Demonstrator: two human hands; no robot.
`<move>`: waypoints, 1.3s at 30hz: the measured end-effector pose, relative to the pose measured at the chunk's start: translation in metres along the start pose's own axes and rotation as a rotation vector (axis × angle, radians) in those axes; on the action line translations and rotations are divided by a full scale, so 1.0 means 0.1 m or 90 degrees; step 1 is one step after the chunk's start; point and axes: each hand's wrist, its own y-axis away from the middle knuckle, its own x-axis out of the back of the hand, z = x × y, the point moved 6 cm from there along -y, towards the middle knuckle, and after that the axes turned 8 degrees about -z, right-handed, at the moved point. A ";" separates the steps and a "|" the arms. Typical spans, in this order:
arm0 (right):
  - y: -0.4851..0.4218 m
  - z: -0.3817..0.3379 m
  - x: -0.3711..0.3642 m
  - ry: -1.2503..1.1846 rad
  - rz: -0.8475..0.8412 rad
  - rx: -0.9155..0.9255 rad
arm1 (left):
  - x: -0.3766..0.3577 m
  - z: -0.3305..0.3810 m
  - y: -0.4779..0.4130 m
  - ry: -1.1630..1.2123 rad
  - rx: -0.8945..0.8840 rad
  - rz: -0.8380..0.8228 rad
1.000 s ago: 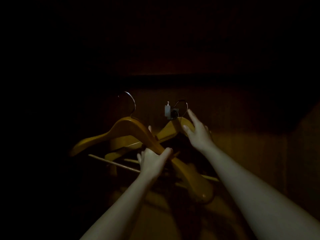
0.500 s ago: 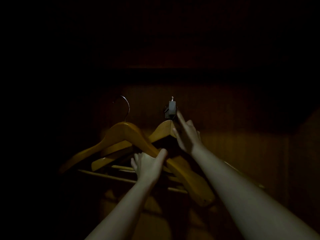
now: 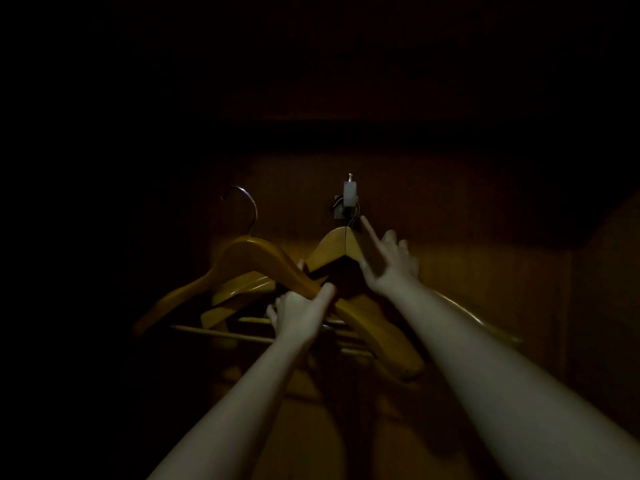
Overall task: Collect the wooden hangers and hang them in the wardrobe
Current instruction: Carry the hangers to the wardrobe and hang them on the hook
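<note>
Though dim, hangers (image 3: 258,252) in left hand (image 3: 298,309)

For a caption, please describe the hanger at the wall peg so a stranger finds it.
On the wardrobe's back wall, a small pale peg sticks out. The wooden hanger just below it, beside the right hand with its raised finger, is the one. Unlike the bundle the left hand grips, its hook meets the peg.

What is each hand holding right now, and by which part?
The left hand grips the front wooden hanger by its sloping arm, others bunched behind. The right hand seems to hold nothing; its index finger lies beside the hung hanger.
</note>
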 end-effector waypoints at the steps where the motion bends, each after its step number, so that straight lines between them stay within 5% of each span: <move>1: 0.07 0.01 0.00 0.005 0.025 0.008 | -0.01 0.02 0.05 0.010 -0.002 -0.002; 4: 0.31 0.04 -0.03 -0.071 0.117 0.061 | -0.03 0.02 0.17 0.047 0.018 0.000; 8: 0.71 0.01 -0.24 -0.188 -0.051 0.159 | -0.07 0.02 0.38 0.136 0.045 -0.018; 12: 1.18 0.07 -0.30 -0.124 -0.118 0.222 | -0.14 0.12 0.71 0.166 0.052 -0.018; 19: 1.76 0.33 -0.23 0.016 -0.017 0.227 | -0.36 0.30 1.31 0.121 0.048 -0.054; 25: 2.20 0.62 -0.24 0.033 -0.025 0.213 | -0.53 0.43 2.06 -0.026 0.073 -0.184; 33: 2.56 1.07 0.05 0.001 -0.047 0.157 | -0.02 0.57 2.72 -0.496 -0.132 0.147; 39: 2.68 1.32 0.25 -0.063 -0.111 0.115 | 0.09 0.65 2.58 -0.613 -0.169 0.183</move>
